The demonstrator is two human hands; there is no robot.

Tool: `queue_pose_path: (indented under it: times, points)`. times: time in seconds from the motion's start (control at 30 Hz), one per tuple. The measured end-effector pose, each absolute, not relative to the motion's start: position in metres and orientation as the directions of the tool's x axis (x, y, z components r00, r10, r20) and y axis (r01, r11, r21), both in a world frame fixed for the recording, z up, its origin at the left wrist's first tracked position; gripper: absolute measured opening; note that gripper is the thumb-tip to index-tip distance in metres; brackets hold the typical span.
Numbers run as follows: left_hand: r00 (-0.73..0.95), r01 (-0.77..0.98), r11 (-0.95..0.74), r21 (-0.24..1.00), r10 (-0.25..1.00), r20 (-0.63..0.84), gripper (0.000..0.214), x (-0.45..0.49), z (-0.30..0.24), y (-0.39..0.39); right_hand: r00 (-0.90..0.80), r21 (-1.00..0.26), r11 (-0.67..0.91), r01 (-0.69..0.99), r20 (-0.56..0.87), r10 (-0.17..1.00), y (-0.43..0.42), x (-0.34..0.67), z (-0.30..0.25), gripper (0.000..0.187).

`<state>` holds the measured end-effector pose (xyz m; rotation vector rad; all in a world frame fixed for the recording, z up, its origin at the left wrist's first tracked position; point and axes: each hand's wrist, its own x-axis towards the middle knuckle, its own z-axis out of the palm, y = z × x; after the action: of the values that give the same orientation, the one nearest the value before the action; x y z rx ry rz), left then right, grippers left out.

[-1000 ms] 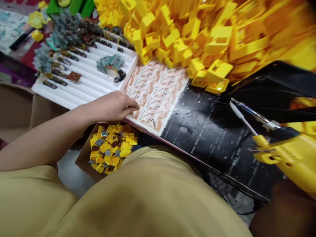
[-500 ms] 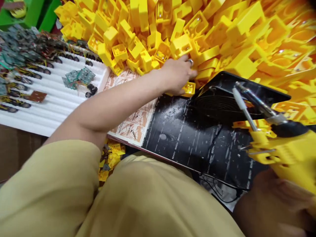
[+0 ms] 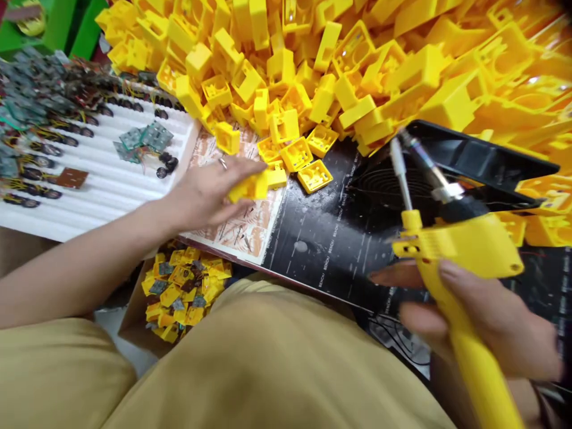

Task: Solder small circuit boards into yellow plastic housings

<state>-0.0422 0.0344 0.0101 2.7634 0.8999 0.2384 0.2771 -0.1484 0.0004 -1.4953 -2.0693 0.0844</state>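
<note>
My left hand (image 3: 210, 193) is closed on a small yellow plastic casing (image 3: 251, 187), held over the patterned sheet at the table's front. Several similar yellow casings (image 3: 314, 176) lie loose just beyond and to the right of it. In my right hand (image 3: 487, 322) is a yellow soldering gun (image 3: 456, 241), gripped by its handle. Its metal iron tip and the thin white-ended feed tube point up and away over the black board (image 3: 330, 238). A black tray-like holder (image 3: 482, 155) with a coil inside sits just behind the tip.
A large heap of yellow casings (image 3: 268, 65) fills the back. On the left, a ridged white foam tray (image 3: 102, 202) bears circuit boards (image 3: 145, 137) with wires and small black round parts. Below the table edge stands a cardboard box (image 3: 138, 322) of yellow pieces. Green bins (image 3: 58, 30) stand far left.
My left hand has drawn back from the heap toward the left, bringing a yellow casing; several casings slid forward. My right hand with the soldering gun has moved left and into fuller view.
</note>
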Motion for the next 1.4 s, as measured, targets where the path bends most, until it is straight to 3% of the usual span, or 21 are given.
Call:
queue_pose_path:
  times: [0.1, 0.2, 0.3, 0.37, 0.43, 0.5, 0.6, 0.67, 0.77, 0.87, 0.93, 1.0, 1.07, 1.17, 1.23, 1.3, 1.4]
  points:
    - [0.887, 0.399, -0.838, 0.372, 0.455, 0.074, 0.053, -0.021, -0.006, -0.002, -0.33, -0.314, 0.514, 0.798, 0.487, 0.809, -0.124, 0.256, -0.006, 0.033]
    - [0.904, 0.328, -0.851, 0.41, 0.408, 0.124, 0.05, -0.006, -0.017, -0.018, -0.349, -0.396, 0.572, 0.719, 0.506, 0.789, -0.109, 0.243, -0.016, 0.027]
    - [0.801, 0.42, -0.738, 0.528, 0.575, 0.167, 0.047, -0.01, -0.019, -0.018, -0.343, -0.477, 0.552, 0.684, 0.458, 0.82, -0.103, 0.233, -0.026, 0.04]
    - [0.666, 0.51, -0.557, 0.656, 0.738, 0.109, 0.042, -0.016, -0.02, -0.015, -0.343, -0.503, 0.551, 0.666, 0.449, 0.825, -0.1, 0.224, -0.032, 0.047]
    - [0.572, 0.572, -0.434, 0.696, 0.82, 0.041, 0.037, -0.02, -0.022, -0.012, -0.361, -0.485, 0.566, 0.666, 0.455, 0.814, -0.095, 0.213, -0.037, 0.047]
    - [0.537, 0.658, -0.452, 0.602, 0.843, 0.045, 0.035, -0.023, -0.024, -0.008, -0.388, -0.471, 0.578, 0.667, 0.443, 0.809, -0.091, 0.206, -0.039, 0.039]
    - [0.522, 0.787, -0.5, 0.361, 0.852, 0.042, 0.037, -0.036, -0.021, 0.0, -0.435, -0.489, 0.588, 0.645, 0.398, 0.808, -0.09, 0.212, -0.036, 0.034]
    - [0.564, 0.79, -0.537, 0.297, 0.826, -0.006, 0.043, -0.05, -0.014, 0.005, -0.481, -0.506, 0.594, 0.626, 0.35, 0.804, -0.094, 0.226, -0.032, 0.036]
    - [0.712, 0.684, -0.666, 0.299, 0.699, -0.072, 0.048, -0.071, 0.001, 0.009, -0.516, -0.49, 0.584, 0.647, 0.282, 0.809, -0.102, 0.246, -0.026, 0.037]
    - [0.82, 0.571, -0.76, 0.31, 0.547, -0.169, 0.054, -0.076, 0.009, 0.01, -0.438, -0.335, 0.55, 0.765, 0.355, 0.826, -0.106, 0.248, -0.025, 0.046]
    - [0.818, 0.575, -0.77, 0.276, 0.539, -0.199, 0.053, -0.068, 0.008, 0.008, -0.372, -0.215, 0.484, 0.848, 0.41, 0.833, -0.106, 0.239, -0.027, 0.058]
    - [0.818, 0.576, -0.777, 0.254, 0.552, -0.165, 0.049, -0.054, 0.003, 0.006, -0.332, -0.16, 0.433, 0.887, 0.431, 0.839, -0.105, 0.227, -0.03, 0.057]
    - [0.871, 0.489, -0.819, 0.299, 0.476, -0.12, 0.05, -0.04, -0.002, 0.004, -0.332, -0.19, 0.444, 0.876, 0.431, 0.839, -0.104, 0.22, -0.032, 0.046]
    - [0.944, 0.308, -0.853, 0.42, 0.328, -0.025, 0.055, -0.027, -0.004, 0.0, -0.403, -0.344, 0.531, 0.775, 0.378, 0.833, -0.105, 0.223, -0.033, 0.035]
    - [0.92, 0.325, -0.83, 0.453, 0.389, 0.052, 0.049, -0.025, -0.005, -0.006, -0.428, -0.408, 0.552, 0.727, 0.359, 0.829, -0.107, 0.231, -0.032, 0.037]
    - [0.823, 0.47, -0.774, 0.423, 0.558, 0.107, 0.042, -0.023, -0.008, -0.016, -0.403, -0.392, 0.531, 0.751, 0.364, 0.84, -0.109, 0.237, -0.031, 0.043]
    - [0.664, 0.673, -0.663, 0.33, 0.737, 0.125, 0.059, -0.015, -0.016, -0.034, -0.383, -0.347, 0.518, 0.782, 0.388, 0.838, -0.108, 0.239, -0.032, 0.047]
